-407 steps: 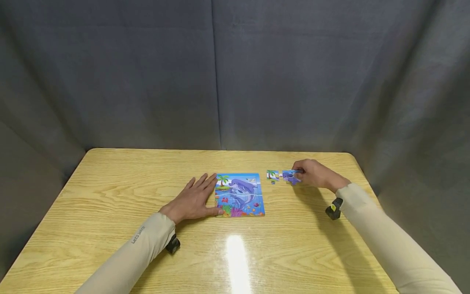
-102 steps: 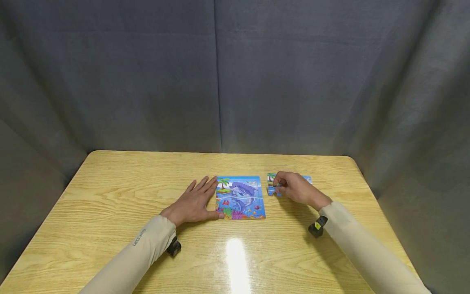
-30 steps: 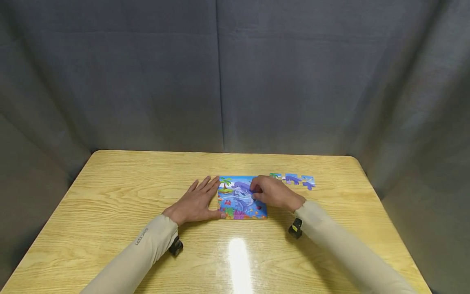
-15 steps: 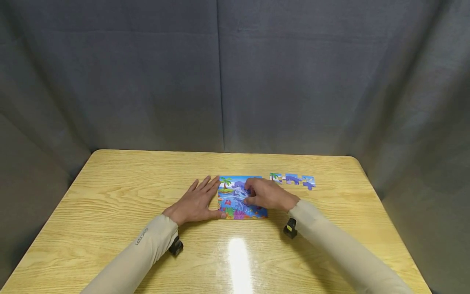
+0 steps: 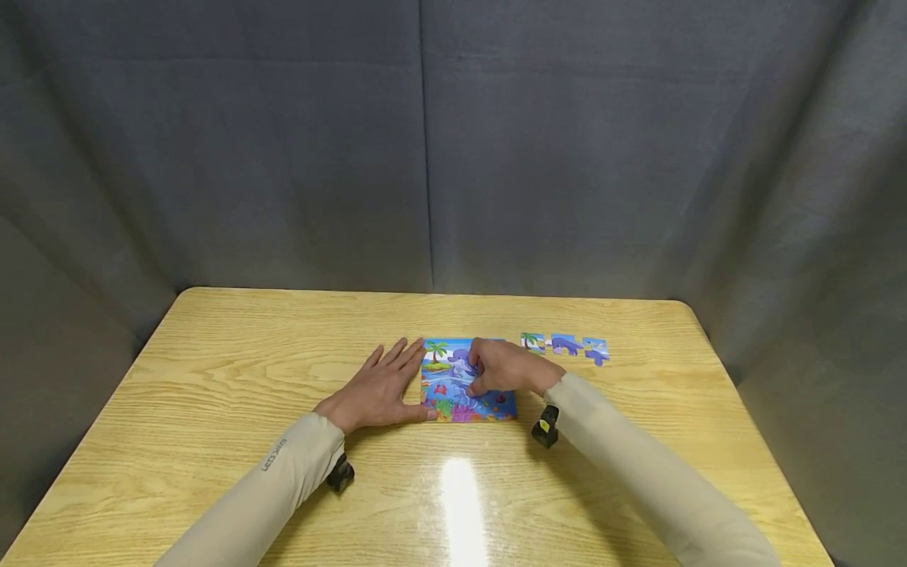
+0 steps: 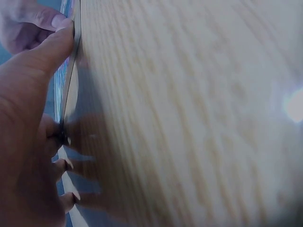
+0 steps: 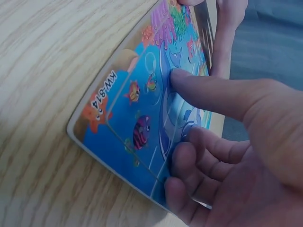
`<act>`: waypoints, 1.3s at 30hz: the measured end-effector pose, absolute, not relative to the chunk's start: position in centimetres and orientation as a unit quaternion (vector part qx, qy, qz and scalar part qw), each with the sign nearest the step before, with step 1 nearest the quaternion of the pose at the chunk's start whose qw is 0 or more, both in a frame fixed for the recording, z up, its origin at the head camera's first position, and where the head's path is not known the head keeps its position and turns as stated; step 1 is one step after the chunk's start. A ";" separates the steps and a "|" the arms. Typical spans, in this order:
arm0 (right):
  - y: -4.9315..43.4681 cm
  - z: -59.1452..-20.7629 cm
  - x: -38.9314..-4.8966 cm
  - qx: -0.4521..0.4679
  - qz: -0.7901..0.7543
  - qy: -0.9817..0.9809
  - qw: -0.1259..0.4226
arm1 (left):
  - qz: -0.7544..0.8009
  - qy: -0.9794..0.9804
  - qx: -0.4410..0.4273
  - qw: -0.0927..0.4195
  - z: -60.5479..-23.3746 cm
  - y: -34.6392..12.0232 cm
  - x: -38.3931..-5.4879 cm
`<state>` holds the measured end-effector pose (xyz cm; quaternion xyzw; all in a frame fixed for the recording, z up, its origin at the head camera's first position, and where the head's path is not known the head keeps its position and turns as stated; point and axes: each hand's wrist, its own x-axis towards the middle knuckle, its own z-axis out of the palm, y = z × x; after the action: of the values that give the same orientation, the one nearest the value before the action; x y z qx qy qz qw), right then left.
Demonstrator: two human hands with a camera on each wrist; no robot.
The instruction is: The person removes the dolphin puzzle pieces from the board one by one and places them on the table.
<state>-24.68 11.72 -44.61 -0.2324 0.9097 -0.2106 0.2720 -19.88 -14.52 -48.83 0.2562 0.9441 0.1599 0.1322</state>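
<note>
A dolphin jigsaw board [image 5: 432, 398] lies on the wooden table, with a palm tree, crab and coral in its picture. My left hand [image 5: 375, 394] is spread flat on the table at the board's left edge, its thumb on the lower left corner. Over the middle of the board, my right hand [image 5: 506, 366] curls down with thumb and fingers apart, pinching a puzzle piece against the dolphin picture. In the right wrist view the thumb [image 7: 189, 85] touches the picture and the other fingertips bend onto it; the hand hides much of the piece.
To the right of the board lie a palm-tree piece [image 5: 532, 342], a purple dolphin piece [image 5: 565, 345] and a dolphin-tail piece [image 5: 596, 351] in a row. Grey curtains [image 5: 283, 157] hang behind the table [image 5: 283, 339] and along its sides.
Earlier my right hand worked at the loose pieces on the right, where a blue piece lay below the palm piece. It has since moved left onto the board. My left hand stays at the edge.
</note>
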 end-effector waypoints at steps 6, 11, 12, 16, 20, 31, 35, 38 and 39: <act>11.8 -44.7 -24.8 -0.226 -0.211 0.913 0.267 | 0.161 0.944 0.256 0.131 -48.6 -14.4 -19.8; 11.9 -44.7 -24.7 -0.225 -0.220 0.915 0.253 | 0.163 0.945 0.254 0.130 -48.5 -14.5 -19.8; 11.9 -44.7 -24.6 -0.225 -0.225 0.914 0.251 | 0.163 0.945 0.254 0.130 -48.5 -14.5 -19.8; 12.0 -44.8 -24.3 -0.231 -0.239 0.913 0.236 | 0.162 0.945 0.253 0.131 -48.5 -14.5 -19.9; 12.1 -45.0 -23.9 -0.251 -0.233 0.916 0.210 | 0.160 0.945 0.253 0.131 -48.5 -14.5 -19.9; 12.4 -44.7 -23.8 -0.283 -0.235 0.910 0.192 | 0.160 0.944 0.254 0.138 -48.8 -14.5 -19.9; 12.5 -44.2 -24.1 -0.305 -0.273 0.885 0.220 | 0.164 0.943 0.253 0.139 -48.8 -14.5 -19.9; 12.5 -44.1 -24.2 -0.320 -0.285 0.867 0.253 | 0.165 0.943 0.253 0.139 -48.8 -14.5 -19.9; 12.6 -44.1 -24.2 -0.322 -0.284 0.865 0.260 | 0.165 0.943 0.253 0.139 -48.8 -14.5 -19.9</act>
<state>-24.17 12.55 -44.06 -0.3222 0.8648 -0.2845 0.2596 -19.93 -14.47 -48.79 0.2532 0.9431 0.1653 0.1386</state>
